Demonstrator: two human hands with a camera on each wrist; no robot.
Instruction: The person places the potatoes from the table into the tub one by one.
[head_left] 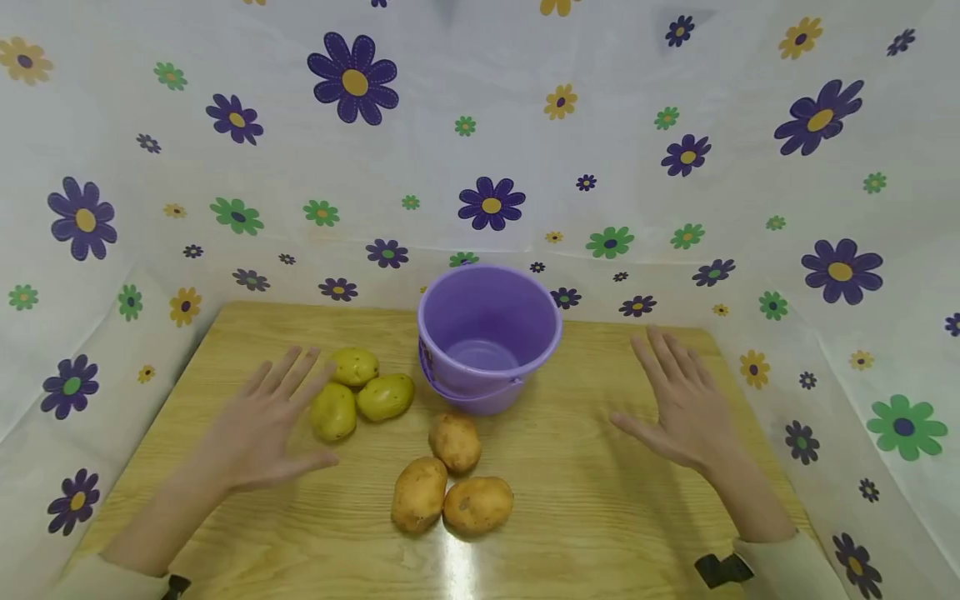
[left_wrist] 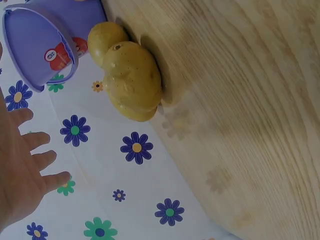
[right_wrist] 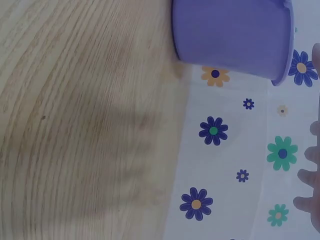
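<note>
My left hand [head_left: 258, 433] hovers over the left of the table with its fingers spread, holding nothing. Beside its fingertips lie three greenish-yellow potatoes [head_left: 386, 397] in a cluster; the hand partly overlaps one of them in the head view. My right hand [head_left: 686, 408] is held out on the right, fingers straight, also with nothing in it. Between the hands stands an upright purple bucket [head_left: 487, 392], its inside bare and its handle lowered at the front. Three brown potatoes [head_left: 478, 506] lie together in front of the bucket. In the left wrist view, yellowish potatoes [left_wrist: 132, 77] sit near the bucket [left_wrist: 92, 20].
The wooden table [head_left: 585, 517] carries all of these things. A white flower-patterned cloth [head_left: 420, 158] rises behind it and along both sides. Dark bands [head_left: 723, 571] show at the sleeve cuffs.
</note>
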